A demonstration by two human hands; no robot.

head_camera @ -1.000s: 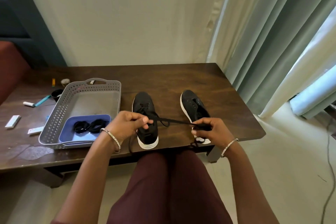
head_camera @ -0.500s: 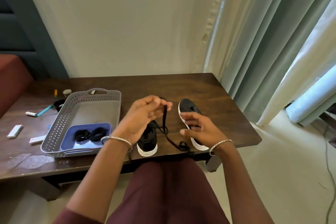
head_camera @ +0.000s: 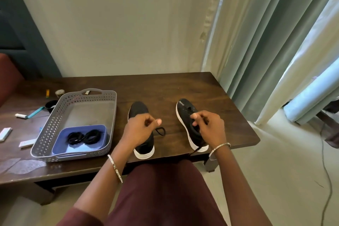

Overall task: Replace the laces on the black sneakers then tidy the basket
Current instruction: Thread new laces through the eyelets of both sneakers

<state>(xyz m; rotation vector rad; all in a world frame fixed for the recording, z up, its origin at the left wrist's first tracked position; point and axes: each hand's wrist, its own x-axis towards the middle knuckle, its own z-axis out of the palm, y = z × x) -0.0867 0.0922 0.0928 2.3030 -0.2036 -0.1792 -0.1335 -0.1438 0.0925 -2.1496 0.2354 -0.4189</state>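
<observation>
Lace (head_camera: 160, 131): loop lying just right of left grip (head_camera: 140, 130), which is clenched on it over left sneaker (head_camera: 138, 109), just right of basket (head_camera: 46, 124).
Right sneaker (head_camera: 185, 113): farther right of basket, toe pointed away. Right grip (head_camera: 209, 126) is curled at its eyelets; what it holds cannot be told.
Left grip is judged nearer the lace.
Surface (head_camera: 165, 88): dark wood.
Spare laces (head_camera: 84, 136): coiled inside basket.
Curtain (head_camera: 266, 60): far right of basket.

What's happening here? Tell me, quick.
A seated person works on two black white-soled sneakers on the dark wooden table. The left hand grips a black lace over the left sneaker; the right hand curls at the right sneaker eyelets, its hold hidden. Coiled black laces lie in a blue tray inside the grey perforated basket.
</observation>
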